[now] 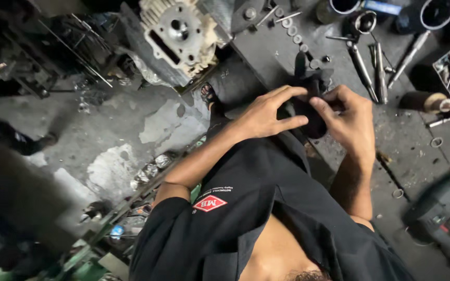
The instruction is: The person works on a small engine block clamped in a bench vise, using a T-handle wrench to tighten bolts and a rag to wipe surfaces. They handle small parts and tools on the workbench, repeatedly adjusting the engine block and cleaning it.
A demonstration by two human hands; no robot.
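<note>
Basically, dark greasy counter [402,135] runs across the right side, grimy concrete floor [131,125] to the left. Finned pale metal engine casting [179,32] sits at the counter's far left end. Blurred power drill [441,200] lies near right. Long shafted hand tools [378,73] lie beyond the hands, with a row of small round washers [292,28] further back. Both hands meet over a small dark part [311,112] held just above the counter edge: left hand [266,114] fingers curled onto its left side, right hand [347,119] fingers pinching its top right. Part's shape too dark to make out.
</note>
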